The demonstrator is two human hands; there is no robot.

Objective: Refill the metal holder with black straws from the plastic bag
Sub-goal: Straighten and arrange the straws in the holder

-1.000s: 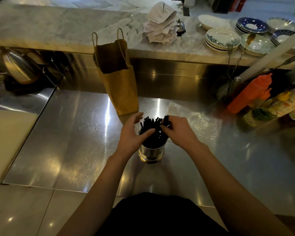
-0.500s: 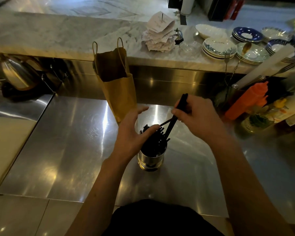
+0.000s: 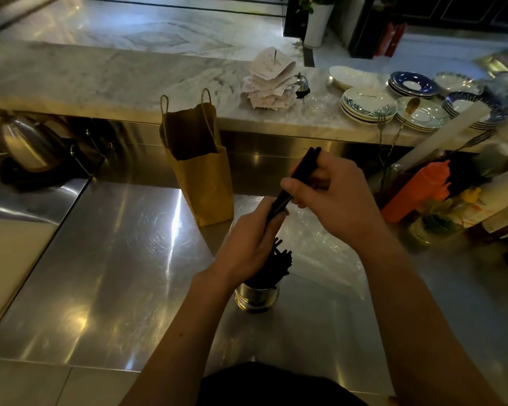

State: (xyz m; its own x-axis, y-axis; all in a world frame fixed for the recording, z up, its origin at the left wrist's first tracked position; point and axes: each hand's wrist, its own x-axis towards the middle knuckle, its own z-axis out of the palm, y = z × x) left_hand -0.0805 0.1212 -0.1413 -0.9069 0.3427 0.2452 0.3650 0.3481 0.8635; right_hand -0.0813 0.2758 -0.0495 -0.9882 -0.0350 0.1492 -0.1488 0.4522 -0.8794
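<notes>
Black straws: R hand, L hand grip.

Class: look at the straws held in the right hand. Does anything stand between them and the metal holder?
Yes. The left hand sits over the holder mouth, at the held straws' lower ends, and straws already inside crowd the opening.

The left hand is hiding the low ends of the black straws and part of the metal holder. The clear plastic bag is lying partly behind the right hand.
</notes>
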